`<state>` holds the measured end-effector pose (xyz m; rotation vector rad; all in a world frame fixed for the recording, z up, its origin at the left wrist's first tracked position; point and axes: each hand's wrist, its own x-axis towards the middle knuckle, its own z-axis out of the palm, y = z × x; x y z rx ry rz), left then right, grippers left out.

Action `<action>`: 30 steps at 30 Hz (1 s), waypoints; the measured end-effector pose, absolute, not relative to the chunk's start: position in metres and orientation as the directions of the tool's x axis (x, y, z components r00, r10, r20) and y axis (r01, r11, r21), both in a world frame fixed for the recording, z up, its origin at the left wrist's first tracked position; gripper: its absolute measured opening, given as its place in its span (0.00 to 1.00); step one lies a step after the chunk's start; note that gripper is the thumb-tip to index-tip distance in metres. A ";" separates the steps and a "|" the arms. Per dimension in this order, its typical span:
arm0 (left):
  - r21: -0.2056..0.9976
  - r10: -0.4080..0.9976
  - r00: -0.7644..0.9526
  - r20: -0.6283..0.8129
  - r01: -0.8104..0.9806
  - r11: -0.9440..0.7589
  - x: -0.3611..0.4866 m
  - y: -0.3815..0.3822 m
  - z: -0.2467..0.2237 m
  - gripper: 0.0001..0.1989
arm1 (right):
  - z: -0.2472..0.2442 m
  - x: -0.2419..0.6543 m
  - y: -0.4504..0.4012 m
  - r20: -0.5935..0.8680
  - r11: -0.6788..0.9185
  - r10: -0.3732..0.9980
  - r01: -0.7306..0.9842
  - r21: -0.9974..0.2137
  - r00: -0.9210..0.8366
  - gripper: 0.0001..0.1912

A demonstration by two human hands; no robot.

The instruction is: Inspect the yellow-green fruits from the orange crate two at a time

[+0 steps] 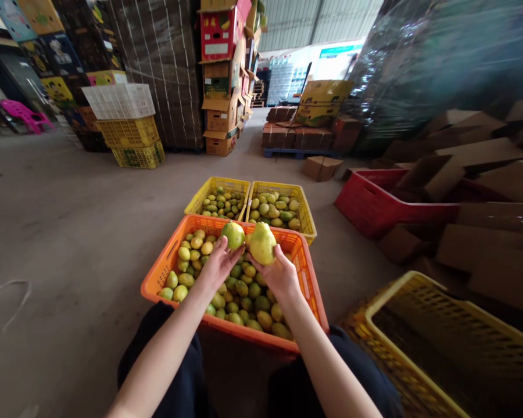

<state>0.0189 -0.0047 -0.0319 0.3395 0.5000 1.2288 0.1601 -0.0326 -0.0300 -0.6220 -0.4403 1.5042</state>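
Note:
Over an orange crate (169,253) full of yellow and green lemons (244,288), I hold up one fruit in each hand. My left hand (218,264) is closed around a round green lemon (233,234). In my right hand (281,276) sits a larger, pear-shaped yellow lemon (262,244), gripped from below and the side. The two fruits are side by side, close together. Just beyond the orange crate stand two yellow crates, the left one (196,200) and the right one (307,212), both with more lemons inside.
A yellow crate (401,296) is at my lower right. Behind it a red crate (361,203) stands among loose cardboard boxes (483,238). Farther back are stacked cartons (220,87), stacked plastic crates (131,130) and a loaded blue pallet (287,154).

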 end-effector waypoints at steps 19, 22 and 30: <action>0.490 0.905 0.392 -0.168 -0.763 0.421 0.018 -0.006 -0.029 0.13 | -0.033 0.165 -0.028 -0.216 -0.088 0.976 -0.853 -0.514 0.030 0.14; 0.504 0.904 0.374 -0.209 -0.751 0.427 0.019 -0.007 -0.028 0.12 | -0.034 0.166 -0.029 -0.206 -0.113 0.979 -0.855 -0.507 -0.007 0.15; 0.500 0.913 0.367 -0.178 -0.765 0.405 0.019 -0.005 -0.035 0.13 | -0.032 0.167 -0.025 -0.211 -0.092 0.978 -0.893 -0.441 0.003 0.12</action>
